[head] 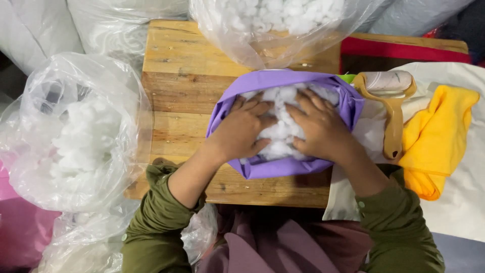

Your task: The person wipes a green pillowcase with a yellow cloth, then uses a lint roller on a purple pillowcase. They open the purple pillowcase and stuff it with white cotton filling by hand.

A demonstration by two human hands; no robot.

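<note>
On the wooden table (182,76), a purple fabric cover (348,103) lies open under both hands. The left hand (241,132) and right hand (321,129) press flat, fingers spread, gripping nothing, onto the white stuffing (283,129) inside it.

Left hand (241,132) and right hand (319,129) lie palm-down, fingers spread, on white stuffing (283,132) inside an open purple fabric cover (348,103) on the wooden surface (182,76). A lint roller (391,108) and yellow cloth (437,136) lie just right. A clear bag of stuffing (70,136) sits left.
</note>
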